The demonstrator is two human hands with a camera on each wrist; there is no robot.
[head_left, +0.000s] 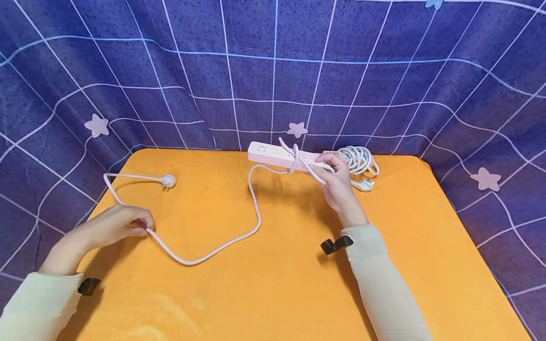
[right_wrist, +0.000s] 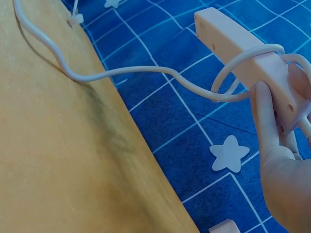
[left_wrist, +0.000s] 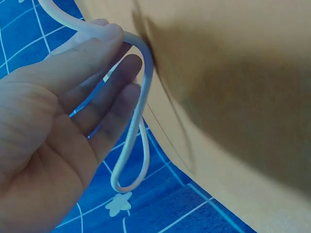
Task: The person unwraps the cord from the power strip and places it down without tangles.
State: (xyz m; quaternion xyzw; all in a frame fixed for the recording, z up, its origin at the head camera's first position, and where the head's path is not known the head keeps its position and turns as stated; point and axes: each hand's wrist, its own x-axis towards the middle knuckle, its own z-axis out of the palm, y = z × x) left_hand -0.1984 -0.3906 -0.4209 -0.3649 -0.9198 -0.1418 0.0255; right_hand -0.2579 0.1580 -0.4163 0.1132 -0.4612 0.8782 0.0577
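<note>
A white power strip [head_left: 273, 154] is held up off the table by my right hand [head_left: 337, 182], which grips its right end. Its cord [head_left: 226, 245] loops round the strip's body, then runs down over the table to the left. Between thumb and fingertips, my left hand [head_left: 113, 227] pinches the cord near the table's left side. Beyond that hand the cord bends back to its plug [head_left: 168, 181], which lies on the table. In the left wrist view the pinched cord [left_wrist: 144, 73] curves down past the fingers. The right wrist view shows the loop round the strip [right_wrist: 243, 53].
Behind the right hand, a coiled white cable [head_left: 358, 158] lies at the back of the table with a plug [head_left: 362, 185] beside it. An orange cloth covers the table [head_left: 239, 298]. A blue curtain [head_left: 251, 80] with white lines and stars stands around the back and sides.
</note>
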